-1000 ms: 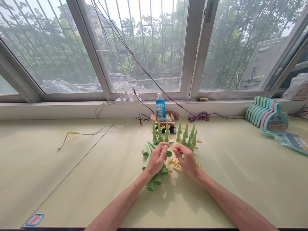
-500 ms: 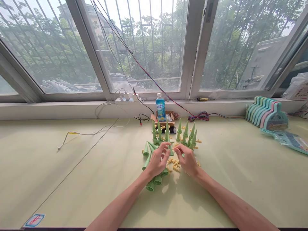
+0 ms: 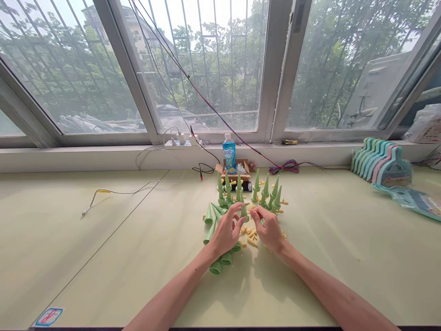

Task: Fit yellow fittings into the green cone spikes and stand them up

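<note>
My left hand (image 3: pixel 227 226) is curled around a green plastic watering spike (image 3: pixel 243 209), which stands upright, point up, between fingers and thumb. Just to its right, my right hand (image 3: pixel 267 225) pinches a small yellow plastic valve (image 3: pixel 251 209) against the spike's side; my fingertips hide most of it. Loose yellow valves (image 3: pixel 252 239) lie in a pile between my wrists. Under and beside my left hand are several green spikes lying down, such as a spike (image 3: pixel 216 266) with its open end toward me.
Behind my hands stand several upright spikes (image 3: pixel 265 189) with yellow valves on them. Farther back are a blue bottle (image 3: pixel 229 154), an open cardboard box (image 3: pixel 245 166) and a dark phone (image 3: pixel 246 186). A cable (image 3: pixel 138 190) runs across the left; pastel dustpan-like pieces (image 3: pixel 382 161) stand at right.
The spike in my left hand has shifted slightly, and my left fingertips sit closer around it. My right hand has barely moved, staying beside the spike.
</note>
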`<state>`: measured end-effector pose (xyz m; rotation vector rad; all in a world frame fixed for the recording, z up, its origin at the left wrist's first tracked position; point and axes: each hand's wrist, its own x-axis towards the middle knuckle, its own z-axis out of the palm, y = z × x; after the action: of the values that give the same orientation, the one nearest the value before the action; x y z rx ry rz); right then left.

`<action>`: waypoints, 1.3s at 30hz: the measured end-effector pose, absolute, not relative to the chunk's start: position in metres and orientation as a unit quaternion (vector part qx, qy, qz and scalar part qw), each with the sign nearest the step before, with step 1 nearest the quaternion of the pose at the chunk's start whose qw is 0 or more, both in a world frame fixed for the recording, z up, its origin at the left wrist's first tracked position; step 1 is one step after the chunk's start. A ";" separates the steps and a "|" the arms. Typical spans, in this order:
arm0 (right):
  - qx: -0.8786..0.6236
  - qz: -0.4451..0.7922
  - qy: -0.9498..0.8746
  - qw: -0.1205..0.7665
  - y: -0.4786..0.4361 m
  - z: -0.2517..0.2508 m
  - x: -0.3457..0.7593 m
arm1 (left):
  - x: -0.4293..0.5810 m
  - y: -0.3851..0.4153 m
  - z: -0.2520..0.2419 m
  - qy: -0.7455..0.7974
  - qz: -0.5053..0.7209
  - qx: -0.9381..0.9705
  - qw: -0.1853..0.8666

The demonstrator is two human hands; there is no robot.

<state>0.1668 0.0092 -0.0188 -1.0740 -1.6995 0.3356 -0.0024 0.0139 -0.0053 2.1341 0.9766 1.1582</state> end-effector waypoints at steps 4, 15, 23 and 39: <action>-0.450 0.134 -0.701 0.537 0.009 -0.019 0.167 | -0.001 0.017 -0.003 0.371 0.488 0.739 0.279; -0.428 0.156 -0.711 0.536 0.005 -0.014 0.165 | 0.001 0.018 0.001 0.404 0.483 0.655 0.417; -0.435 0.169 -0.707 0.531 0.006 -0.014 0.166 | -0.001 0.017 0.002 0.404 0.453 0.660 0.443; -0.445 0.166 -0.710 0.520 0.008 -0.016 0.168 | -0.003 0.015 0.005 0.377 0.446 0.698 0.415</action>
<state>0.1684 0.0081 -0.0162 -1.0664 -1.7026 0.3988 -0.0025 0.0150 0.0053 1.7530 0.9473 1.1212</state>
